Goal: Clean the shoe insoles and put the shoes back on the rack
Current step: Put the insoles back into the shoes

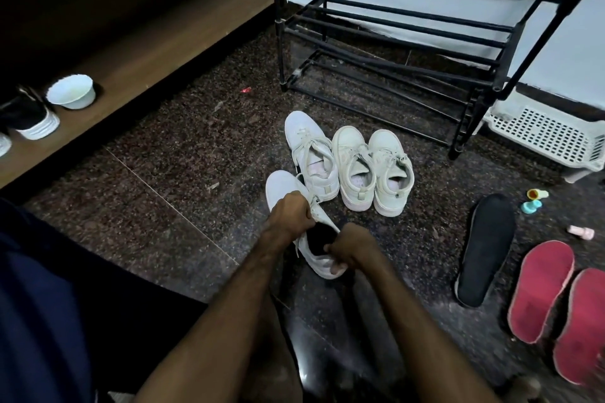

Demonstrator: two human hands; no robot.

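White shoe (pixel 282 186) on floor in front of shoe rack (pixel 409 52), toe toward rack. Dark insole (pixel 319 240) shows in its opening. Left hand (pixel 289 214) curled tight round laces and tongue. Right hand (pixel 352 247) clenched on heel rim. Three more white shoes (pixel 357 167) side by side, nearer rack. Off rack's front right corner: loose black insole (pixel 487 249), two red insoles (pixel 541 289). White basket (pixel 550 137) just beside rack's right leg.
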